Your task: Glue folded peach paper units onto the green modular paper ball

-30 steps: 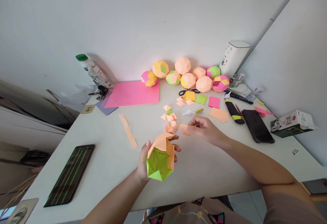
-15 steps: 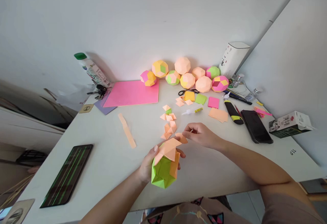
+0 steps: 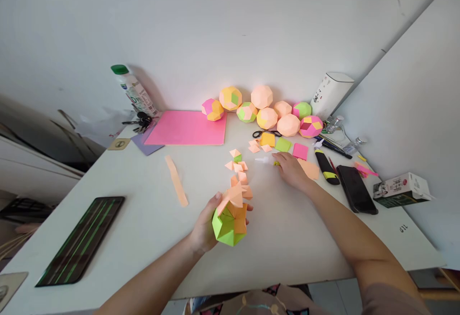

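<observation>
My left hand (image 3: 207,224) is wrapped round a partly built paper ball (image 3: 227,226) of green, orange and peach folded pieces, its open hollow side facing me. Peach flaps stick out at its top. My right hand (image 3: 289,169) is at a small glue tube (image 3: 265,160) lying on the table, fingers closed over its yellow end. The white nozzle points left. Between the hands and beyond them lie several small folded peach paper pieces (image 3: 239,166), with a green one among them.
Finished paper balls (image 3: 267,118) line the wall. Scissors (image 3: 266,133), sticky-note pads (image 3: 283,144), a cutter (image 3: 326,166) and a phone (image 3: 356,189) lie to the right. A pink sheet (image 3: 187,128), a peach strip (image 3: 176,181) and a dark tablet-like slab (image 3: 82,241) lie to the left.
My right hand has left the small peach piece near the ball and moved up and right to the glue tube. My left hand still holds the ball, turned slightly.
</observation>
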`<action>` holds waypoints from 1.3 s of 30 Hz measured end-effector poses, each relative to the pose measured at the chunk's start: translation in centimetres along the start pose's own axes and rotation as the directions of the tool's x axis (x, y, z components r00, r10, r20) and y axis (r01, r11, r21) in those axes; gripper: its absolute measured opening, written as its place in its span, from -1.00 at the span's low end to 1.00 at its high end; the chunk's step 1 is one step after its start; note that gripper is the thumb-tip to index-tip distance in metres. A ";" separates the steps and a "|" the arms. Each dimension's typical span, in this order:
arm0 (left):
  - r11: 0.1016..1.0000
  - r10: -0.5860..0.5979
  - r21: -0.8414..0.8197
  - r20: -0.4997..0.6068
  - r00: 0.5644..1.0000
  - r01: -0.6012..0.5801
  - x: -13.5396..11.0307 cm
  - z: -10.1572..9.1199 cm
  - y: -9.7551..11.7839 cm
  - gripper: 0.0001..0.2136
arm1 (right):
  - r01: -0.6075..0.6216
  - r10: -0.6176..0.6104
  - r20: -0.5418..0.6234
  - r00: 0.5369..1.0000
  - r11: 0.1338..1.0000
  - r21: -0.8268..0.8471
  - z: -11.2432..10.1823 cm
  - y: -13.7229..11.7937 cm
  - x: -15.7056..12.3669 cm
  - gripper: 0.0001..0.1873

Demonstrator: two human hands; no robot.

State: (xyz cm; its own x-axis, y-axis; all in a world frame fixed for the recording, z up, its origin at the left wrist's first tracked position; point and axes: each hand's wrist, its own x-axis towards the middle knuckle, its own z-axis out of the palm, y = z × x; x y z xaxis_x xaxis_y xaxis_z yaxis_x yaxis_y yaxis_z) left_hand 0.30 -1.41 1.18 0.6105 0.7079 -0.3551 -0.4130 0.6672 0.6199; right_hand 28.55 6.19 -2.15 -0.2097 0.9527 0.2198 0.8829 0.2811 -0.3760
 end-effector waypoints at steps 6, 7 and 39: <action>0.999 0.032 -0.012 -0.107 0.994 -0.033 0.3 0.3 0.5 -0.51 | 0.040 -0.038 -0.021 0.999 0.993 0.110 -2.2 -1.6 -0.3 -0.58; 0.999 0.029 -0.018 -0.121 0.992 -0.032 0.4 0.3 0.6 -0.50 | 0.064 -0.061 -0.029 0.998 0.988 0.137 -2.9 -2.5 -0.6 -0.58; 0.992 0.121 0.054 -0.233 0.965 -0.111 0.1 0.4 1.2 -0.63 | 0.565 -0.573 -0.098 0.813 0.819 -0.097 -6.7 -12.3 -4.5 -0.45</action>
State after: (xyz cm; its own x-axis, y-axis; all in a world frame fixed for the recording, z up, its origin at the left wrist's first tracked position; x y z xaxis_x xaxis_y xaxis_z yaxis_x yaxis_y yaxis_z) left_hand 0.17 -0.60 2.17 0.3816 0.8176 -0.4311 -0.4408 0.5709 0.6926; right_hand 21.44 -2.36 7.48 -0.6354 0.6025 0.4830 0.6454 0.7577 -0.0962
